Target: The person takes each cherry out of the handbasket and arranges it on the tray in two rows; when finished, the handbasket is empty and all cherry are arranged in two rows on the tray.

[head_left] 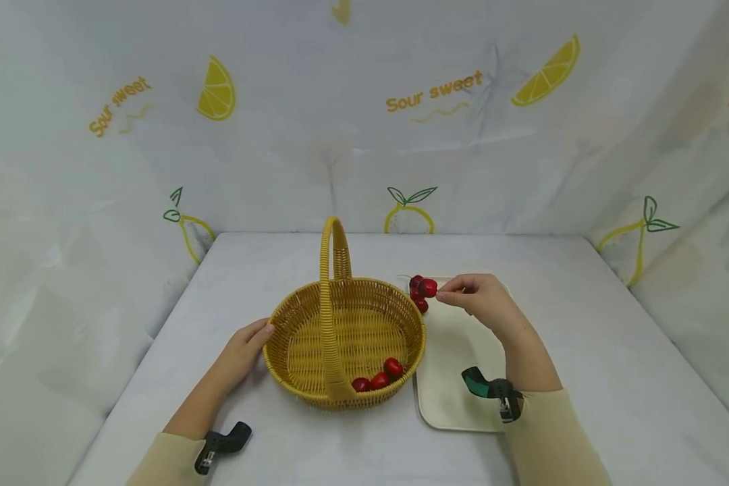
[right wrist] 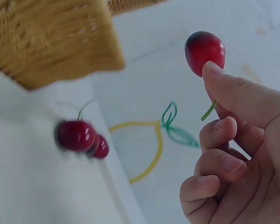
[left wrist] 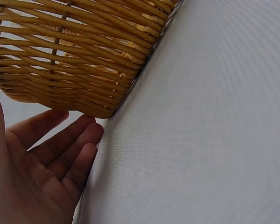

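Observation:
A woven yellow basket (head_left: 370,283) with a tall handle (head_left: 330,270) stands mid-table and holds three red cherries (head_left: 379,379) at its near right. My left hand (head_left: 258,335) lies open against the basket's left wall; in the left wrist view the fingers (left wrist: 79,140) are straight below the basket's weave (left wrist: 70,56). My right hand (head_left: 448,294) pinches one cherry (head_left: 428,288) by its stem above the far left corner of a cream tray (head_left: 455,364). In the right wrist view the held cherry (right wrist: 204,51) stands above the thumb of my right hand (right wrist: 217,100). Two cherries (right wrist: 79,136) lie on the tray (right wrist: 37,186).
The white table (head_left: 583,324) is walled in on three sides by a pale curtain printed with lemons (head_left: 364,135). The tray lies directly right of the basket, touching or almost touching it. Black-and-green wrist mounts (head_left: 492,388) sit on both sleeves.

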The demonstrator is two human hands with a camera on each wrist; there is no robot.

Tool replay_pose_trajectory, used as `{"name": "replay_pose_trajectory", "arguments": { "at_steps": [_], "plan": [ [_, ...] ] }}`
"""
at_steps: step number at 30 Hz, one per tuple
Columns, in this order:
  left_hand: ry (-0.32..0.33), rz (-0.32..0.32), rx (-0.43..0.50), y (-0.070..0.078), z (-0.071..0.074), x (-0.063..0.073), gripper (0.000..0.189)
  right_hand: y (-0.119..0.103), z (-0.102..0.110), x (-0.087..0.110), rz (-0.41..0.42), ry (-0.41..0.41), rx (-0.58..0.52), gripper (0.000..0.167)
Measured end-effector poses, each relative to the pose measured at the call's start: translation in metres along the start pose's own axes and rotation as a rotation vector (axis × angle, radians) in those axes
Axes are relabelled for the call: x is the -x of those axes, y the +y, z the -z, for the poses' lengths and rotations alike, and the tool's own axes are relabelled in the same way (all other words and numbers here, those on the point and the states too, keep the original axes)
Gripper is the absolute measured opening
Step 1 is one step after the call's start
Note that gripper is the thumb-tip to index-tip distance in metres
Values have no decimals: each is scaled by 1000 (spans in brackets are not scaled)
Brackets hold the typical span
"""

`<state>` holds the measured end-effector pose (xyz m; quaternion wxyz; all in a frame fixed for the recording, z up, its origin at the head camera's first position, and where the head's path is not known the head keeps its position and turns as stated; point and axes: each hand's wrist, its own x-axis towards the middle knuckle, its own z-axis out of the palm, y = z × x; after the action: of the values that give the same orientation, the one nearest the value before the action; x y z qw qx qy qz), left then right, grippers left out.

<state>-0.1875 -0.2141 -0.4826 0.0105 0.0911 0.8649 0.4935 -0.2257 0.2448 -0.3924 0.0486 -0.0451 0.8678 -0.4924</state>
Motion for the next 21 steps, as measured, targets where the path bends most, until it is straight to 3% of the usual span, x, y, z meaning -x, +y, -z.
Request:
{"name": "replay_pose_trajectory", "arguments": {
  "at_steps": [9, 16, 21],
  "plan": [
    [-3, -5, 15, -3, -2, -2, 51, 31, 2, -12, -88, -38, 4, 31],
    [-3, -13, 17, -2, -3, -1, 50, 42, -8, -17, -62, -134, 56, 22],
    [10, -19, 4, -3, -1, -1, 51, 44, -20, -22, -49, -145, 106, 16]
  ]
}}
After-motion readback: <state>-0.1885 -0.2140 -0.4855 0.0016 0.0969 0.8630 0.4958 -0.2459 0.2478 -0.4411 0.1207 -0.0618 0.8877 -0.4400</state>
